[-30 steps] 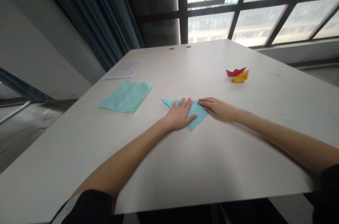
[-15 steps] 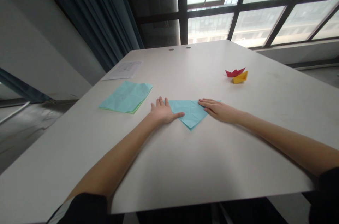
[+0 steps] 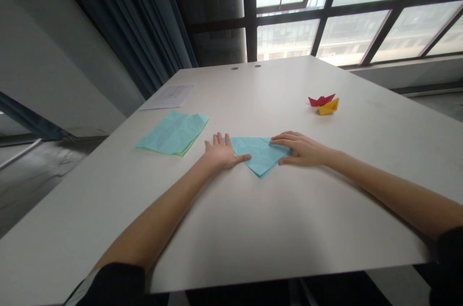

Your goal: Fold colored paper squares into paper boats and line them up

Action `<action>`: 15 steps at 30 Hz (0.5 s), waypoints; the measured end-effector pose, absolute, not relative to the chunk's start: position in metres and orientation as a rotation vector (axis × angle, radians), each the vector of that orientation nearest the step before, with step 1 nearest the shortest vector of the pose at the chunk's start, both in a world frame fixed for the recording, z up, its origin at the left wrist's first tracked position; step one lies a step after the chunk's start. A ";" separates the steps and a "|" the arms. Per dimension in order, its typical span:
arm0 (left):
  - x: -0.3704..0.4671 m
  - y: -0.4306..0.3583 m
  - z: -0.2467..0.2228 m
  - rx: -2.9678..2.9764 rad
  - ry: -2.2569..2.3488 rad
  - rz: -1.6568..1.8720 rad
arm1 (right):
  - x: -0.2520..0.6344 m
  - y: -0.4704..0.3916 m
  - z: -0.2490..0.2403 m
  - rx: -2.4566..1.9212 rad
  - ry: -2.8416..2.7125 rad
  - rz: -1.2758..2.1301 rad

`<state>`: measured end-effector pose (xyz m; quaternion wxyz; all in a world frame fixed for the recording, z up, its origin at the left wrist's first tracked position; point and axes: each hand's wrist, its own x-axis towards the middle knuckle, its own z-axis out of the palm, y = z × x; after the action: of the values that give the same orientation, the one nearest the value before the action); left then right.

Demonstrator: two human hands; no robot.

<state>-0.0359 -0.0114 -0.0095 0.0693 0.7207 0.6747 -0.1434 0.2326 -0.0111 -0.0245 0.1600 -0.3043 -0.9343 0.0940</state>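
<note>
Head view, the only one I've got: my left hand [image 3: 221, 152] lies flat and spread on the white table [image 3: 253, 229], thumb stretched onto the left corner of the light-blue paper folded into a downward-pointing triangle [image 3: 258, 154]. My right hand [image 3: 300, 148] covers the triangle's right corner; fingers on top, thumb tucked in at the paper's lower edge, so it looks like a light pinch on that corner rather than a flat press. Hands are apart, one per corner, the paper flat on the table between them, near the middle of the table in front of me.

What changed vs half a sec ago: left hand hasn't budged. Right hand was lying flatter w/ a sliver of blue corner poking out past the fingers; now the knuckles are raised, the thumb has come under and that sliver is gone. I'd read that as the right corner being gripped or lifted, left hand pinning the sheet.

Around: a stack of light-blue and green creased paper squares [image 3: 172, 132] left of the left hand, well apart. A white printed sheet [image 3: 168, 96] further back left. A red folded paper boat [image 3: 320, 99] and a yellow folded paper boat [image 3: 329, 106], touching each other, back right. Nothing lies btw the hands and the paper, and nothing crowds the fold
</note>
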 end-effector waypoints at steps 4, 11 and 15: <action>-0.038 -0.010 -0.011 2.215 1.990 -0.445 | 0.231 -0.011 -0.021 -0.773 -2.655 0.235; -0.038 -0.004 -0.003 2.223 1.965 -0.247 | 0.230 -0.016 -0.019 -0.752 -2.654 0.153; -0.039 0.002 0.009 2.206 2.016 -0.026 | 0.230 -0.019 -0.016 -0.936 -2.505 0.244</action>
<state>-0.0393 0.0020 0.0088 0.0762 0.7360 0.6726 -0.0088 0.2299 -0.0190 -0.0163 0.2261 -0.3397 -0.9087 0.0885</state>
